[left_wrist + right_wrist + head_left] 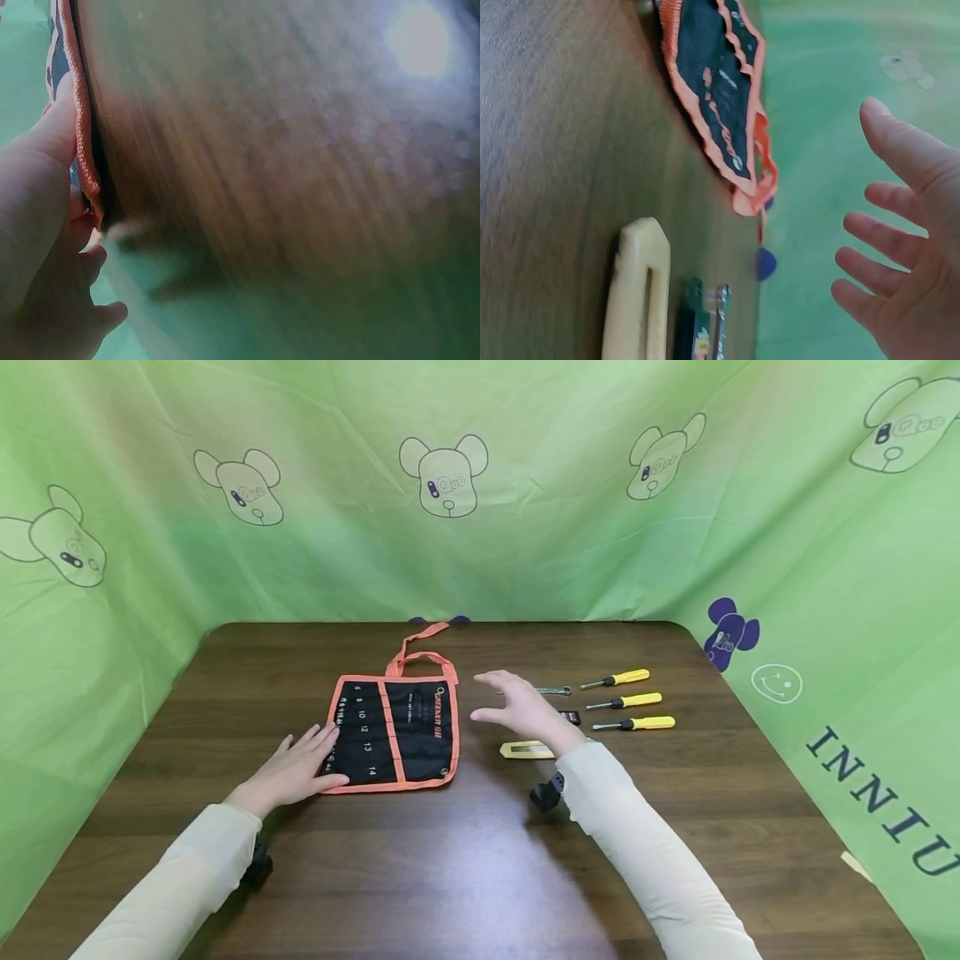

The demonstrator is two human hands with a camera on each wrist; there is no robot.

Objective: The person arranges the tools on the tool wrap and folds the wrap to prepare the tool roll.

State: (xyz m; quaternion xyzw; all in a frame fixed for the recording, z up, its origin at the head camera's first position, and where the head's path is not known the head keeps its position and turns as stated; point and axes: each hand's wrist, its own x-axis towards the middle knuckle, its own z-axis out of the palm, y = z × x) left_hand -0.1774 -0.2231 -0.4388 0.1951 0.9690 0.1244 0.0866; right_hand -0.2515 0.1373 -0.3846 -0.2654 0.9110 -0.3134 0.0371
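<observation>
A black tool pouch with orange trim and numbered pockets lies flat on the table. My left hand rests on its left edge, fingers extended and thumb on the near corner. In the left wrist view, the thumb lies over the pouch's orange edging. My right hand is held above the table to the right of the pouch, fingers apart and holding nothing. Below it lie a pale yellow utility knife, a small dark packet and a metal wrench, all partly hidden by that hand in the head view.
Three yellow-handled screwdrivers lie in a column at right: the far one, the middle one and the near one. An orange tie strap trails from the pouch's far edge. Green cloth hangs behind the brown table.
</observation>
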